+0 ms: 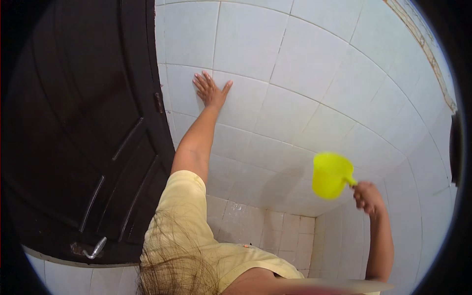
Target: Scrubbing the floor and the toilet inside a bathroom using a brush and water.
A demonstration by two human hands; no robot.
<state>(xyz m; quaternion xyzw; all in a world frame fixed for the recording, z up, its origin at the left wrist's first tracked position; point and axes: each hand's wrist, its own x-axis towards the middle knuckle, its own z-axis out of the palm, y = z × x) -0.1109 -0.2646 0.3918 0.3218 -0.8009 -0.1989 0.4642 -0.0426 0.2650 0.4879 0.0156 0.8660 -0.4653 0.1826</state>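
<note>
My left hand (211,90) lies flat on the white wall tiles (245,99), fingers spread, not far from the door frame. Out to the right, my right hand (368,197) grips the short handle of a yellow-green plastic water dipper (332,176). The dipper hangs in front of the tiled wall and looks slightly blurred. Its mouth faces upward and towards the wall; whether water is inside cannot be seen.
A dark brown panelled door (84,121) with a metal lever handle (96,247) fills the left side. Pinkish floor tiles (258,225), with a wet shine in one spot, lie below. The side wall (343,236) meets the tiled wall at the right corner. A dark object (455,149) sits at the right rim.
</note>
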